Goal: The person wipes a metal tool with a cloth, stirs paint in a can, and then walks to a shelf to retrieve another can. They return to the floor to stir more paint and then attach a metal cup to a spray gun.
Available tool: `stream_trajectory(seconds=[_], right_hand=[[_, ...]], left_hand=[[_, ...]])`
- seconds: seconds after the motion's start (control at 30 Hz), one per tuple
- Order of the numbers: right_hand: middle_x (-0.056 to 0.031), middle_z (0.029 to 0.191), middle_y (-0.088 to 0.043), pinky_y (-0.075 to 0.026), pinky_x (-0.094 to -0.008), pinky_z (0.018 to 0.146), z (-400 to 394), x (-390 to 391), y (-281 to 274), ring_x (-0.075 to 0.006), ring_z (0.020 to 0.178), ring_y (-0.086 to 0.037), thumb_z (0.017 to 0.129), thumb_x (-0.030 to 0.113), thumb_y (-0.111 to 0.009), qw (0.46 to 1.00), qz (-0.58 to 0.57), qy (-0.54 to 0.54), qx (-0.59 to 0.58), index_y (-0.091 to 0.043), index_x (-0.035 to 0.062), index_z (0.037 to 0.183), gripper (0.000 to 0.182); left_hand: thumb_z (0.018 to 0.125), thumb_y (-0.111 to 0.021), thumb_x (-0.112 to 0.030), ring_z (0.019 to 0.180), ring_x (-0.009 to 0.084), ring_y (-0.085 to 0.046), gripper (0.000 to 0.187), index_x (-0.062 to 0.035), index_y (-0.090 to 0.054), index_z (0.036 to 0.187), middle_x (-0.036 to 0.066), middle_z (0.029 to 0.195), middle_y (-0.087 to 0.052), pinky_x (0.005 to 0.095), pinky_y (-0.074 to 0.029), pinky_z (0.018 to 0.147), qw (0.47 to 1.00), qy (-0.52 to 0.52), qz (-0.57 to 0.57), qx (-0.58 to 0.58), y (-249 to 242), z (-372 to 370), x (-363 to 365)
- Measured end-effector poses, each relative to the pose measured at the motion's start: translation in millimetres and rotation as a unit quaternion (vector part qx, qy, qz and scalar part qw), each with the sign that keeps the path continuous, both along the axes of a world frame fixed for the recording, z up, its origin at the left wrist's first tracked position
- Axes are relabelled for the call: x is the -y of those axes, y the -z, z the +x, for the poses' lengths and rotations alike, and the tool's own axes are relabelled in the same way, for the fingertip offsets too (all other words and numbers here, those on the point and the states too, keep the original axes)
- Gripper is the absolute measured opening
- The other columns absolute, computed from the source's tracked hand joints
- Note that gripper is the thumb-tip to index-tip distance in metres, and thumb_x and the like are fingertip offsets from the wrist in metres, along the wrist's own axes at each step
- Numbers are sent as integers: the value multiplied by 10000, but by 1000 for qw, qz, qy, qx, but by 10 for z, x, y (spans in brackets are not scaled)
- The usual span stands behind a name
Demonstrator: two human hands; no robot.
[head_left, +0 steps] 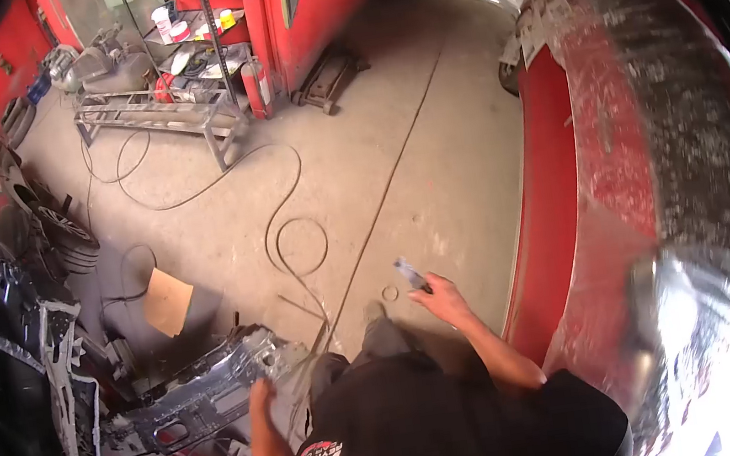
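Observation:
My right hand [444,299] is closed around a small flat bluish-grey tool [407,271] with a dark lower end. Its pale end points away from me over the floor, and its exact kind is too small to make out. Beside the red car panel [539,205], my right forearm reaches forward. On the other side my left hand [262,391] hangs low next to a dark metal car part [193,389] lying on the floor. The fingers of that hand are hidden from above.
A thin hose [293,168] loops across the concrete floor. Plastic sheeting [610,131] covers part of the red car at right. Removed car parts [41,215] pile up at left, near a tan cardboard sheet [168,302]. A metal stand [157,117] and red extinguisher [255,87] are farther back.

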State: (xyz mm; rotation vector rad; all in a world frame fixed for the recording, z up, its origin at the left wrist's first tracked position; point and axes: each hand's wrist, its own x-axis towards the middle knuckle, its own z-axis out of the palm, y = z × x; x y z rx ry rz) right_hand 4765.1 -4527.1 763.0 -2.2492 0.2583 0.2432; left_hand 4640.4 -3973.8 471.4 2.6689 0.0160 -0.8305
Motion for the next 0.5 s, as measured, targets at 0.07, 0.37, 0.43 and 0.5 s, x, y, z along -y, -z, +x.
stream_trajectory(seconds=[0.07,0.37,0.43,0.5], right_hand=[[-187,766,-622,-466,-411,621,850,-200,-439,-311,636,-568,816,308,-742,996,3,-89,2,-574,-7,883,364],[-195,680,-582,-457,-416,599,3370,-1920,-362,-351,615,-568,927,238,-606,972,84,-216,42,-575,-20,879,265],[-214,735,-622,-474,-434,628,3736,-2462,-224,-371,675,-625,951,250,-559,961,93,-262,6,-611,-24,922,280],[-219,768,-646,-484,-441,648,4073,-2980,-129,-383,713,-645,953,256,-550,955,107,-276,-22,-631,-21,948,289]], left_hand=[[718,-671,-170,862,353,-695,156,-47,-707,807,209,885,-703,478,-534,708,971,-84,149,-166,-73,-485,-166],[782,-662,-340,834,278,-695,266,-95,-733,858,114,875,-724,446,-550,748,901,-390,29,-190,-128,-1198,-112],[756,-674,-370,964,311,-685,307,-132,-753,933,97,1014,-729,413,-558,817,911,-317,59,-258,-67,-600,-169],[739,-691,-348,1002,328,-675,322,-127,-749,966,126,1049,-720,418,-552,842,947,-192,18,-257,303,-132,-454]])
